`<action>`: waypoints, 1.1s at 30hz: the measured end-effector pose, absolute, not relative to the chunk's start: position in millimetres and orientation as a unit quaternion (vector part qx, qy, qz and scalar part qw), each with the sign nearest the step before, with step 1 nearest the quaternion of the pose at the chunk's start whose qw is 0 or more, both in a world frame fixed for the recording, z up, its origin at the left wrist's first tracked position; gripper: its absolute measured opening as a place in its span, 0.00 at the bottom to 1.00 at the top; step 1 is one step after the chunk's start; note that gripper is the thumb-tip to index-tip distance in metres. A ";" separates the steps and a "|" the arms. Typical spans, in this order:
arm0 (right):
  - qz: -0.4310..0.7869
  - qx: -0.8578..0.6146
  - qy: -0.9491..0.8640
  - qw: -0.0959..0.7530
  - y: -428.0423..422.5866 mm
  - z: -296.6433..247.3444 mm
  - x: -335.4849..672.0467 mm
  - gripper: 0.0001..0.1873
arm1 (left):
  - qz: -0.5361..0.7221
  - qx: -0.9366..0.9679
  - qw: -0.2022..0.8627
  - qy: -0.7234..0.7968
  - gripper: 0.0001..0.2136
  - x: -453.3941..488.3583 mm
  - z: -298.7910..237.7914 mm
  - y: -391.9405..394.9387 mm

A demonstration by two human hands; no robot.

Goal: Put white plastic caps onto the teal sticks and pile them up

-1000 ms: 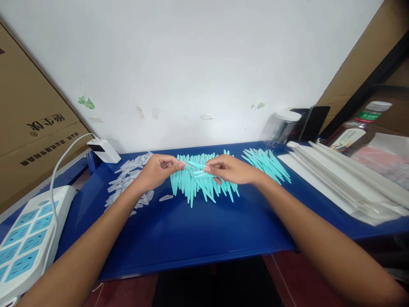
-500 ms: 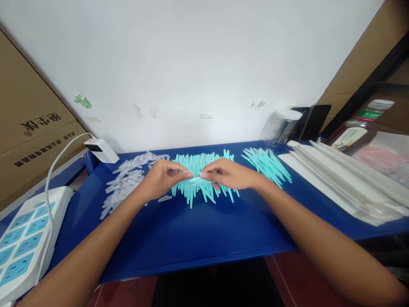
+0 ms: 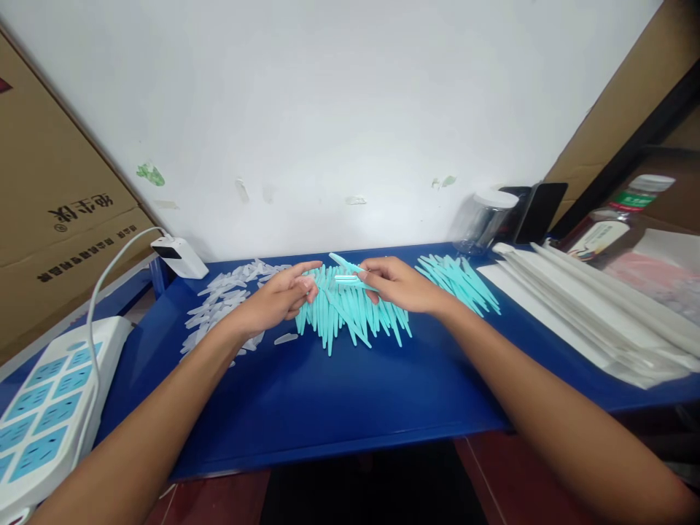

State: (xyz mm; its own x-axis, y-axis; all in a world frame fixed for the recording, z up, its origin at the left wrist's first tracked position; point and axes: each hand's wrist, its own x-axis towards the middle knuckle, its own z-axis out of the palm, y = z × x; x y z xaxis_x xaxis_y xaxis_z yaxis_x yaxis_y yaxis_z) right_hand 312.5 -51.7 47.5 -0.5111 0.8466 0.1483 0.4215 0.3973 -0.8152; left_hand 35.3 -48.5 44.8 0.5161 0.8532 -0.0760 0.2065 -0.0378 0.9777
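Observation:
My right hand [image 3: 394, 283] is closed on slim turquoise eyebrow razors, pinched between thumb and fingers. One razor [image 3: 343, 261] points up and to the left, and a shiny strip shows just below it. To its left, my left hand [image 3: 281, 293] is apart from the razors, its index finger stretched out and nothing visible in it. Beneath both hands lies a spread pile of turquoise razors [image 3: 331, 321]. Beside my left hand is a heap of translucent, narrow caps [image 3: 219, 302], partly hidden by the hand, with a single cap [image 3: 285, 338] lying apart.
A smaller turquoise razor pile [image 3: 459, 283] lies to the right on the blue table [image 3: 328, 408]. White plastic sleeves [image 3: 580, 313], a lidded clear jar [image 3: 484, 222] and a bottle [image 3: 607, 226] stand farther right. At left are a power strip [image 3: 49, 408] and a white device [image 3: 180, 257].
My hands, which met at the fingertips over the pile, have parted. The left has released its pinch and its index finger has straightened; the right still grips, raised slightly with the razors angled up-left.

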 end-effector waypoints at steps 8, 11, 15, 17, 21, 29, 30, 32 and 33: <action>0.375 -0.387 -0.798 0.272 -49.3 44.9 313.4 0.18 | 0.259 0.777 0.429 0.381 0.18 35.5 39.1 -41.5; 0.381 -0.383 -0.797 0.272 -49.1 44.3 313.2 0.16 | 0.252 0.786 0.419 0.379 0.21 35.6 38.9 -41.4; 0.374 -0.390 -0.793 0.282 -49.3 44.3 313.2 0.18 | 0.267 0.736 0.474 0.404 0.22 36.4 38.0 -42.5; 0.369 -0.395 -0.792 0.285 -49.1 43.9 313.3 0.18 | 0.269 0.711 0.504 0.411 0.20 37.4 38.5 -43.3; 0.359 -0.399 -0.794 0.285 -48.3 43.1 313.9 0.18 | 0.281 0.685 0.533 0.410 0.13 40.4 40.0 -45.0; 0.357 -0.398 -0.797 0.279 -48.4 43.9 313.4 0.17 | 0.376 0.723 0.384 0.434 0.17 44.5 37.9 -42.6; 0.357 -0.397 -0.798 0.278 -48.4 43.9 313.3 0.17 | 0.390 0.704 0.393 0.444 0.17 44.3 37.8 -42.2; 0.355 -0.397 -0.800 0.275 -48.5 44.0 313.0 0.17 | 0.403 0.664 0.430 0.461 0.18 43.8 38.4 -41.8; 0.353 -0.398 -0.802 0.274 -48.6 44.1 312.8 0.17 | 0.402 0.648 0.450 0.465 0.18 43.5 39.0 -42.0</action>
State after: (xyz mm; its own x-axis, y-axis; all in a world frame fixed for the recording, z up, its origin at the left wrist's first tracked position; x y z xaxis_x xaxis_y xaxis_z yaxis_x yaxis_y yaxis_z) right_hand 312.8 -48.6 44.1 -0.5340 0.8305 0.1582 0.4444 0.4349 -0.7832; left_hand 43.5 -42.0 39.0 0.2447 0.9642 0.1023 0.2399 -0.1624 0.9571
